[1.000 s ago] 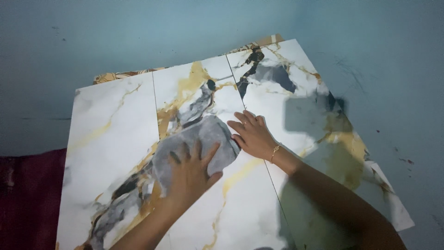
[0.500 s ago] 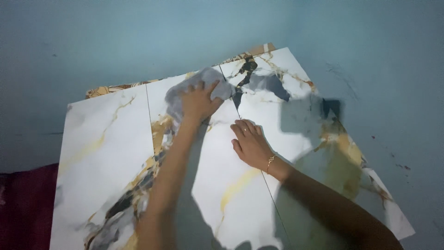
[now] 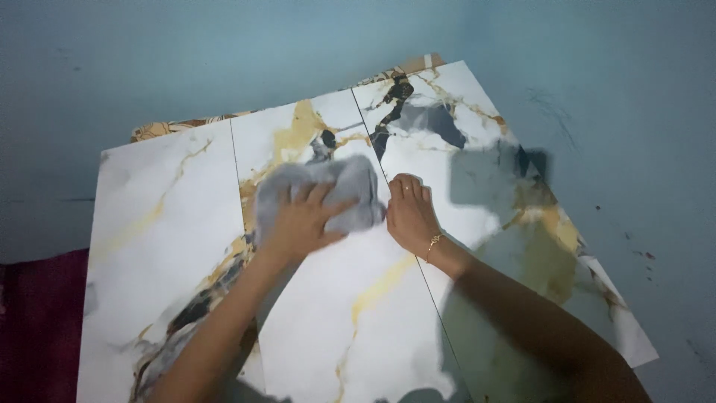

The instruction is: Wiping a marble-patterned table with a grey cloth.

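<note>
My left hand [image 3: 298, 220] presses a grey cloth [image 3: 339, 186] flat onto the middle of three glossy marble-patterned panels [image 3: 171, 224], white with gold, grey and black veins. The cloth lies on the upper part of that middle panel. My right hand [image 3: 409, 213], with a thin gold bracelet at the wrist, rests palm down right beside the cloth, over the seam between the middle and right panels. Its fingers lie flat and hold nothing.
The panels lean against a teal wall [image 3: 224, 52]. A brown patterned board edge [image 3: 171, 128] shows behind their top. A dark red fabric [image 3: 37, 313] lies at the lower left. Dark shadows fall across the right panel [image 3: 514, 224].
My left hand pushed the cloth up to the top of the middle panel, then drew it back down to the middle. The right hand stayed nearly in place on the seam.
</note>
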